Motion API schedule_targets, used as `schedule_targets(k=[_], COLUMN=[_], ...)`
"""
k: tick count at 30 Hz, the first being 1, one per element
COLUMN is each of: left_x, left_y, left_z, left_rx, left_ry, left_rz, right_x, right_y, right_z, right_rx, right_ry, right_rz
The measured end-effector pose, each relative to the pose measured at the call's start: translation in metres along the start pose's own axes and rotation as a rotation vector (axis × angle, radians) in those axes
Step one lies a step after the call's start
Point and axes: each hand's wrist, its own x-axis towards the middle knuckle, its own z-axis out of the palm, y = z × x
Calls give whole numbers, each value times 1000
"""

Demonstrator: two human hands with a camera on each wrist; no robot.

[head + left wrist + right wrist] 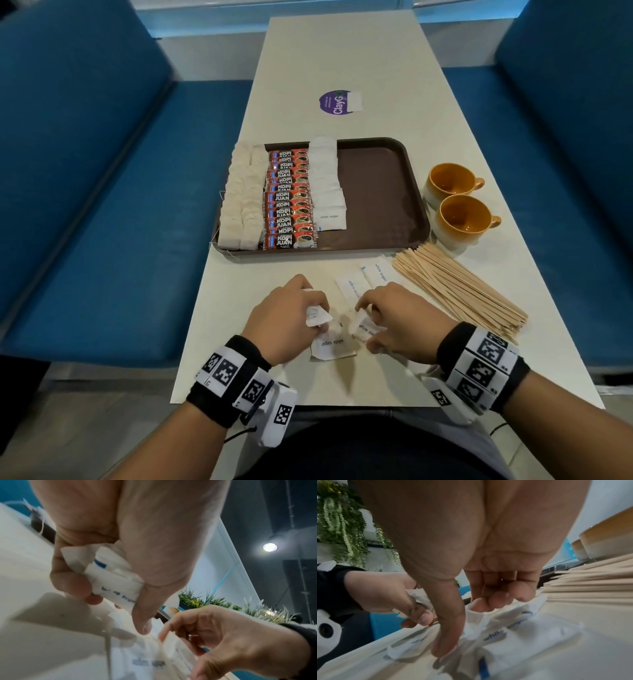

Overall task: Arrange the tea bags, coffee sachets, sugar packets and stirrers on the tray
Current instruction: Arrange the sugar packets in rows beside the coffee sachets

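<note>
Nearest me, my left hand (291, 317) pinches a few white sugar packets (115, 580), fingers curled round them; my right hand (399, 323) pinches another off the worktop (342, 380). They look light, soft, crumple easily, so I'd grip flat by the edges. More loose packets (352, 286) beyond, wooden stirrers (459, 291) right, then the brown tray (376, 192) with the sugar row (327, 185).

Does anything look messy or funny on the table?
A bit. The tea bags in the leftmost row hang over the tray's left rim, strings trailing onto the table. The sugar packets gripped in the left hand look crumpled. The stirrers lie fanned out beside the tray, not on it.
</note>
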Motion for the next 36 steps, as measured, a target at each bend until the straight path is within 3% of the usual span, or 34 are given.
schedule_targets(k=[2,6,11,14,19,24,29,34,36], left_x=[-3,-10,-20,-25,-29,-28,-23,-21,-18], left_y=[-6,-15,-33,-38,-41,-41,-41,-35,-29], left_z=[-2,-10,-17,-23,-25,-22,-18,-14,-13], left_rx=[-21,-272,-953,-1253,-1403,-1440,-1503,-1622,-1635], left_ry=[17,91,244,271,271,247,210,198,143], left_rz=[-19,-109,-193,-228,-281,-304,-325,-253,-186], right_x=[0,-3,-5,5,18,22,23,15,14], right_y=[-1,-2,-23,-37,-46,-47,-39,-34,-35], right_z=[-3,-13,-27,-15,8,8,8,-24,-35], right_rx=[-31,176,285,183,-39,-139,90,785,944], right_ry=[-17,34,-11,-91,-90,-86,-97,37,61], right_rz=[-16,-34,-145,-170,-113,-157,-157,-195,-214])
